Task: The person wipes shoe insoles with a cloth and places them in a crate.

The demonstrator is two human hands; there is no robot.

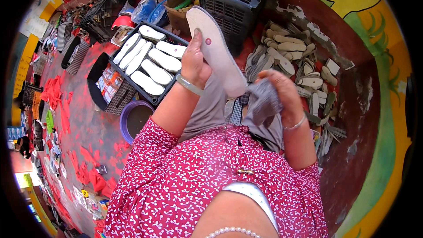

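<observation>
Left hand (194,64) fingers clamp the white insole (216,50) upright, face exposed; right hand (277,94) beside it, fingers bunching grey cloth (262,103) for wiping.

The dark reddish floor (352,105) carries everything. At about eleven o'clock a black crate (132,81) holds rows of white insoles (152,59). At nine o'clock a purple bowl (132,119) sits on the floor just beside that crate. At twelve o'clock stands a tall black slatted crate (231,6), with a brown cardboard box (180,11) next to it. At two o'clock a loose pile of grey soles (295,61) spreads out. Red scraps (59,101) litter the floor from nine to seven o'clock.
</observation>
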